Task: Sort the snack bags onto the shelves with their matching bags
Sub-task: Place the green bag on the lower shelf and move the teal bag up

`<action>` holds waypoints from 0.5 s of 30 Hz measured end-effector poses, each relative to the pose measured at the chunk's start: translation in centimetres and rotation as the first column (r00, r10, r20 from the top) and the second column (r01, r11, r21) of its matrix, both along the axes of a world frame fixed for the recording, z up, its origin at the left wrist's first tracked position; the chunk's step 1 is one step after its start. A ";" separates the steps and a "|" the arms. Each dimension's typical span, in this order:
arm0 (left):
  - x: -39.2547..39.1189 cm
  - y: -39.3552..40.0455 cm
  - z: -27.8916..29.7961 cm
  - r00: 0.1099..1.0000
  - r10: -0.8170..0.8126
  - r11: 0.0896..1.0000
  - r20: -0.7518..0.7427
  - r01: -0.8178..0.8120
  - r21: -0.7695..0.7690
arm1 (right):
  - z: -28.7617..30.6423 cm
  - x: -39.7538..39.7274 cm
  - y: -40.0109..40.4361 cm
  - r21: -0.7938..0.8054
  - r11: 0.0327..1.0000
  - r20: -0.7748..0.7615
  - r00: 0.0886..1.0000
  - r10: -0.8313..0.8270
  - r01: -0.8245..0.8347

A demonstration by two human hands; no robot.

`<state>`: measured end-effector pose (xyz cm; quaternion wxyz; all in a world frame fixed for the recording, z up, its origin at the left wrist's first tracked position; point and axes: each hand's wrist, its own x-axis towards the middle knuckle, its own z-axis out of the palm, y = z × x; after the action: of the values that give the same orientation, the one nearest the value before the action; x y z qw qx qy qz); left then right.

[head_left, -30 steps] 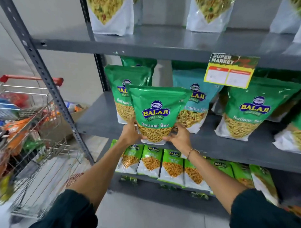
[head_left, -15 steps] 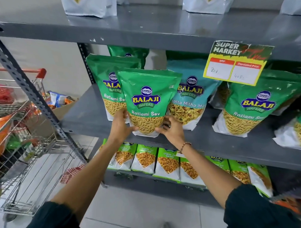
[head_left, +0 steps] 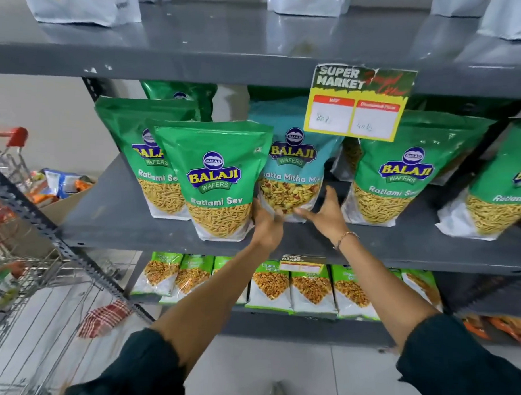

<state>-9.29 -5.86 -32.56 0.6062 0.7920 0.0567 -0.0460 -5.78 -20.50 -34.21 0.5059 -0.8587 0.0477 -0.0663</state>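
Observation:
A green Ratlami Sev bag stands upright on the grey middle shelf, in front of another green Ratlami Sev bag. Neither hand holds it. Just to its right stands a teal Khatta Mitha Mix bag. My left hand touches that teal bag's lower left corner, fingers spread. My right hand is at its lower right corner, palm toward the bag and fingers apart. More Ratlami Sev bags stand further right.
A yellow price tag hangs from the top shelf edge over the teal bag. Small green bags fill the lower shelf. A wire shopping cart with mixed snack bags stands at left, beside a slotted metal upright. White bags sit on the top shelf.
Both hands have let go of the green Ratlami Sev bag, which now stands on the shelf. They have moved right to the base of the teal bag.

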 end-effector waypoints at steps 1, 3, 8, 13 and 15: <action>0.8 -0.3 0.1 0.998 0.048 0.998 -0.050 -0.050 -0.034 | 0.0 0.4 0.0 0.049 0.999 -0.049 0.999 0.014 -0.012; 2.5 -0.5 -0.3 0.987 0.100 0.994 -0.123 -0.105 -0.028 | 0.0 1.0 0.1 0.136 0.991 -0.113 0.993 0.022 -0.006; 4.2 0.1 -1.5 0.999 -0.006 0.992 0.050 -0.001 0.125 | -1.7 1.8 -0.1 0.152 0.988 -0.059 0.998 0.030 -0.021; 5.0 0.8 -1.7 0.991 -0.088 0.980 0.097 0.069 0.185 | -1.7 -0.4 1.1 0.112 0.986 0.067 0.989 -0.132 0.124; 4.9 0.7 -1.4 0.979 -0.177 0.970 0.099 0.157 0.187 | -2.4 -1.6 1.3 0.120 0.976 0.156 0.967 -0.201 0.184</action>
<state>-4.43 -5.14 -33.93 0.5290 0.8463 -0.0415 -0.0459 -7.39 -19.16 -36.62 0.5438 -0.8136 0.0919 -0.1843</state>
